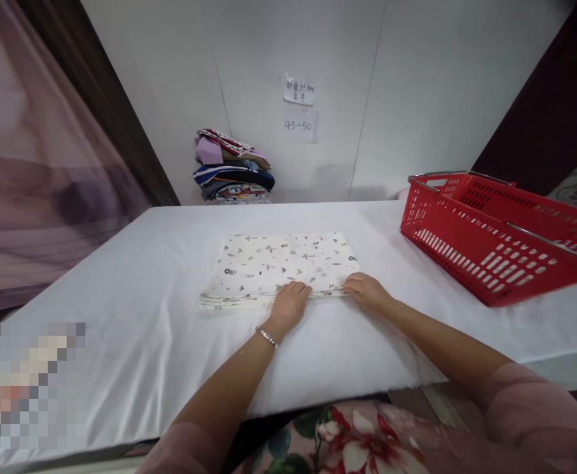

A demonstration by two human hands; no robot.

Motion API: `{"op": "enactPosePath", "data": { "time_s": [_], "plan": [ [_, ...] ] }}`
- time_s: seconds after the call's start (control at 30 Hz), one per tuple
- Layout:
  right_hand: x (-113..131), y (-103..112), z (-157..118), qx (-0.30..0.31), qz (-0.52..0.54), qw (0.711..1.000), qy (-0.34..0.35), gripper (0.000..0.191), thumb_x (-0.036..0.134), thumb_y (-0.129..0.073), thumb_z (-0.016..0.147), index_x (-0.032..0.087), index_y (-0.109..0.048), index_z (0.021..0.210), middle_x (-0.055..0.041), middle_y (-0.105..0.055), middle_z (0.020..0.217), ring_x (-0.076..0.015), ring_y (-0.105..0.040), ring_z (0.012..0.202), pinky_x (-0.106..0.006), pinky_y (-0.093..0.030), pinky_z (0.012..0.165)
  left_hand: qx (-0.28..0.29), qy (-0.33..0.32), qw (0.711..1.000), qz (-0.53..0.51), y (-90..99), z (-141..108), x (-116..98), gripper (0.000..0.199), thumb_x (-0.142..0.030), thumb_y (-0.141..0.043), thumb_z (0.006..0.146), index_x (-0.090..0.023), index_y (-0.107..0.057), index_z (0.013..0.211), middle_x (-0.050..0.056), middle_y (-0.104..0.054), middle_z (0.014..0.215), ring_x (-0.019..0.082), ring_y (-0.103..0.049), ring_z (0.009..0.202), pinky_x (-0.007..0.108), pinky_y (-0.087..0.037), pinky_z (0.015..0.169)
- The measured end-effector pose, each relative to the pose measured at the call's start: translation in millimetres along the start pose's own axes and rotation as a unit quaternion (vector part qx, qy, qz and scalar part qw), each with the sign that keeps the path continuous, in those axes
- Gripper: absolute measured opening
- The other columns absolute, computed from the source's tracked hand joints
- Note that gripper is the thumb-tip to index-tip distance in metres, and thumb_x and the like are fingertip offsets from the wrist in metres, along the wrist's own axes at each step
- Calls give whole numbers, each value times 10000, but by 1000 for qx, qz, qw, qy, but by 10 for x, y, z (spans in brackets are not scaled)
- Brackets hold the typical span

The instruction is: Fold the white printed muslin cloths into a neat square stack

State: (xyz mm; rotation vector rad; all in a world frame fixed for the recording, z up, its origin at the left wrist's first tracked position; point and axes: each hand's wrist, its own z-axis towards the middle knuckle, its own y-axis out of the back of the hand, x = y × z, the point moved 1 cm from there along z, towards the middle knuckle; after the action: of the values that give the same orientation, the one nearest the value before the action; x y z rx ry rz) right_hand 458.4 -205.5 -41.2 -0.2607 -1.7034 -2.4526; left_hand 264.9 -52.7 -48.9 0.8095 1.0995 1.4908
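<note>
A folded cream cloth (pixel 283 260) printed with small motifs lies flat on the white-covered table in front of me. Its layers show along the near edge. My left hand (pixel 291 304), with a bracelet at the wrist, grips that near edge a little right of its middle, fingers curled over the top. At the near right corner, my right hand (pixel 366 289) has its fingers closed on the same edge. Both thumbs are largely hidden.
A red plastic basket (pixel 456 240) with metal handles stands on the right of the white tablecloth (pixel 160 276). A pile of folded fabrics (pixel 233 168) rests by the back wall. Handwritten paper signs (pixel 301 125) hang above. Sheer curtains (pixel 46 164) border the left, beside a pixelated patch.
</note>
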Motion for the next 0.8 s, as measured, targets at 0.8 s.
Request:
{"op": "enactPosePath", "data": {
  "time_s": [0.8],
  "plan": [
    [97,101,116,139,-147,979,-5,238,135,-416,876,172,-650,852,-69,-622,908,-177,-516,832,-280,-357,697,-4,2,1000,-8,-22,-12,16,254,-85,-444,823,-203,-568,1011,55,-592,973,198,-496,947,345,-409,805]
  ]
}}
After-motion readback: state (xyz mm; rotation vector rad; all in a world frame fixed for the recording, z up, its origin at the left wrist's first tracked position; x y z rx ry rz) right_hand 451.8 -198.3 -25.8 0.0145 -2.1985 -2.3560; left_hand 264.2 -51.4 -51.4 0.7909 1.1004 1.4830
